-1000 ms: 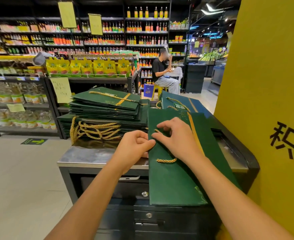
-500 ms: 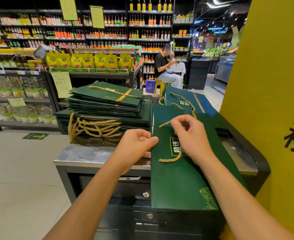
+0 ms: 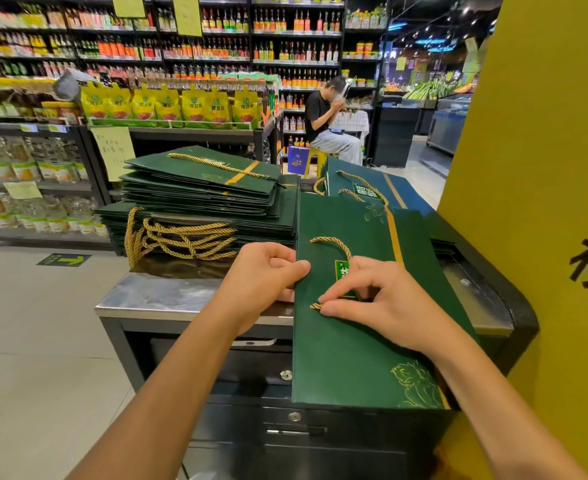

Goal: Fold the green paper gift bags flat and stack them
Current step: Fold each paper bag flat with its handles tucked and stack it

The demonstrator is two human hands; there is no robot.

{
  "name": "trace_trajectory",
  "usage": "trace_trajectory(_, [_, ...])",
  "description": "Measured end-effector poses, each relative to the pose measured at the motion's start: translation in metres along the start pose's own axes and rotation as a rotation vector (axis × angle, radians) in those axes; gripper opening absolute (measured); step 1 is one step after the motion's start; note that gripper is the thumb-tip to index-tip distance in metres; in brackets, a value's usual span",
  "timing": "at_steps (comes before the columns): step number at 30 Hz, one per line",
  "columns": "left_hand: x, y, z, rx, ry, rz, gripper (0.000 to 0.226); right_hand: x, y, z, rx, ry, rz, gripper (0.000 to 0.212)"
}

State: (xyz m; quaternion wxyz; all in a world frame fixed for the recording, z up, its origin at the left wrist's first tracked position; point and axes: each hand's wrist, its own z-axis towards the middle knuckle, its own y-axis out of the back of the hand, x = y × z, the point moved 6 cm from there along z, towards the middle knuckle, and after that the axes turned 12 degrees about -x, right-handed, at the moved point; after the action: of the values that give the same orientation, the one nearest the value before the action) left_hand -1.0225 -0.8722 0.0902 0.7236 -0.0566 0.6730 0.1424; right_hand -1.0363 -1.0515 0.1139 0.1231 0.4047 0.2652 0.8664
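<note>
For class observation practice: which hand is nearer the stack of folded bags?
Left. The left hand grips the bag edge beside the stack; the right hand is farther right.

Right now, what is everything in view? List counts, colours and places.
Green gift bag: one, dark green, flat on the counter's right, overhanging its near edge.
Gold rope handle: one, gold, on that bag's face.
Folded bag stack: one, dark green, counter's left; bag number unclear.
Further bags: at least two, green, behind the near bag.
Counter: one, steel top, black front.
Yellow panel: one, far right.
Yellow pouches: one row, shelf behind the stack.
Bottle shelves: several, background.
Seated person: one, black top, background.
Left hand: grips the bag's left edge.
Right hand: fingers pinch the gold rope handle.
</note>
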Motion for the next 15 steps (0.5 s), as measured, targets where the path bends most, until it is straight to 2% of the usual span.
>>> trace_trajectory(3, [-0.001,-0.001,-0.001,0.004,-0.001,-0.017,0.013,-0.002,0.003,0.001,-0.019,-0.019,0.073,0.001])
trace_trajectory(5, [-0.001,-0.001,-0.001,0.006,-0.008,-0.018,0.011,-0.008,0.010,0.001,-0.118,-0.109,0.187,0.006])
trace_trajectory(8, [-0.001,0.000,-0.002,0.007,-0.020,-0.020,0.011,-0.026,0.026,0.001,-0.378,-0.305,0.516,0.015])
trace_trajectory(11, [-0.003,0.001,-0.003,0.004,-0.039,-0.024,0.010,-0.037,0.030,0.000,-0.480,-0.417,0.817,0.020])
trace_trajectory(15, [-0.004,0.001,-0.004,-0.004,-0.051,-0.037,0.011,-0.032,0.031,-0.001,-0.473,-0.382,0.704,0.010])
